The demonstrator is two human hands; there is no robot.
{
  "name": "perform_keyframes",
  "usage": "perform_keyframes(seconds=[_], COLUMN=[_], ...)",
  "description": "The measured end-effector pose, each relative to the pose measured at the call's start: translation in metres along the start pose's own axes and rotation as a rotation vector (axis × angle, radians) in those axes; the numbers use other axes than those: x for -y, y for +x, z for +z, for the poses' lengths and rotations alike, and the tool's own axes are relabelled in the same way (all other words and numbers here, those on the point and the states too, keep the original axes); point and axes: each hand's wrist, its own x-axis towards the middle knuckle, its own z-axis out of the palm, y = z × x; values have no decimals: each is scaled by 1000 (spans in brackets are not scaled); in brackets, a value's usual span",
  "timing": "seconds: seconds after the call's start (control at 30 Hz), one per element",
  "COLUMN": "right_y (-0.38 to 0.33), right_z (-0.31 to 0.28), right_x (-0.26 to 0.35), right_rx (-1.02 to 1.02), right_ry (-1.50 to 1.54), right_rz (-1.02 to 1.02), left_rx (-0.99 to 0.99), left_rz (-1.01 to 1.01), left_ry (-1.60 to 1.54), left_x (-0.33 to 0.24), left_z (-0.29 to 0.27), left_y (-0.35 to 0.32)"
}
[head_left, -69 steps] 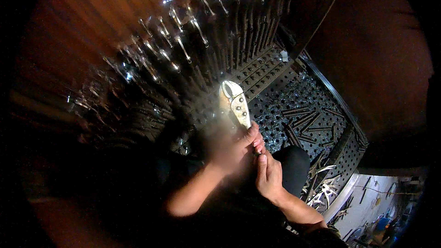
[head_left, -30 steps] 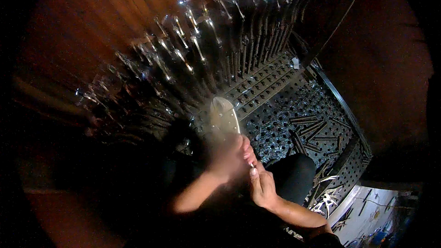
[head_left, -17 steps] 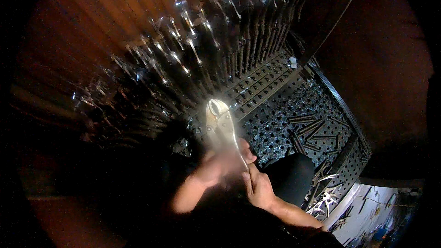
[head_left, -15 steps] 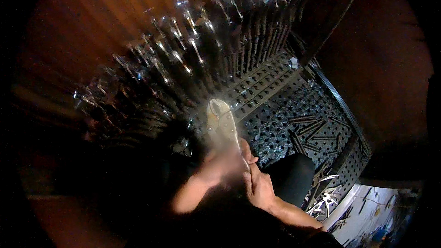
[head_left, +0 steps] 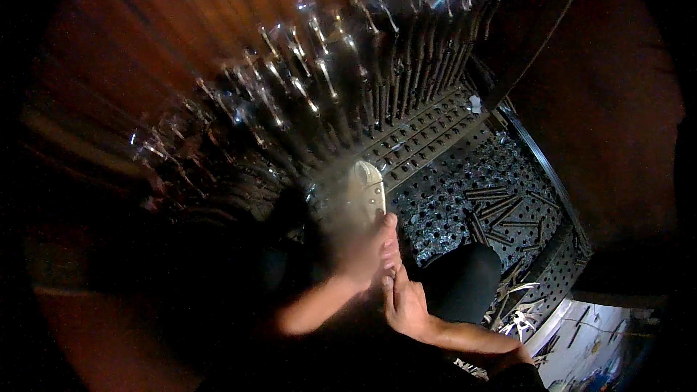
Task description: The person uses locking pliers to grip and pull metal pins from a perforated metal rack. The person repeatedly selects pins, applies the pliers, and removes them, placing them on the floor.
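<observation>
Locking pliers (head_left: 375,190) with pale metal jaws point away from me, in the middle of the view. My left hand (head_left: 369,260) is wrapped round their handles, its thumb lying along the near part of the tool; a blurred patch covers part of this hand. Just below it, my right hand (head_left: 409,306) has its fingers closed at the lower end of the handles, touching the left hand. What exactly the right fingers pinch there is hidden.
Beyond the pliers stand several rows of upright dark rods (head_left: 428,51) with shiny bent tops. A perforated metal plate (head_left: 443,196) lies to the right, bearing loose dark rods (head_left: 501,210). Pale curved pieces (head_left: 521,312) are heaped near my knee (head_left: 465,283). A brown wall (head_left: 610,123) closes the right side.
The pliers and my left hand have shifted slightly right, and the jaws have turned more edge-on. The left thumb now lies along the tool. The right hand stays at the handle end.
</observation>
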Motion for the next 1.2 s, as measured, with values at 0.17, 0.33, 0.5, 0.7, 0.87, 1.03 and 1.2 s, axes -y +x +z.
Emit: perform_keyframes(seconds=[0.17,0.33,0.5,0.7,0.87,1.03,1.2], right_y=[6,-23,-33,-30,-37,-45,-41], right_z=[3,11,10,12,31,35,20], right_x=[4,-16,-28,-20,-37,-48,-35], right_rx=[-70,-164,-70,-47,11,-16,107], right_ry=[245,156,-42,12,-9,-378,-23], right_rz=[-166,-151,-3,-123,-233,-266,-87], left_rx=[-173,-34,-174,-320,-434,-427,-430], left_rz=[383,324,242,199,407,460,407], left_ry=[474,725,481,628,708,980,1276], left_x=[33,25,63,61,67,76,76], left_z=[-56,-23,-30,-25,-21,-34,-77], left_y=[0,-48,-68,-79,-89,-105,-132])
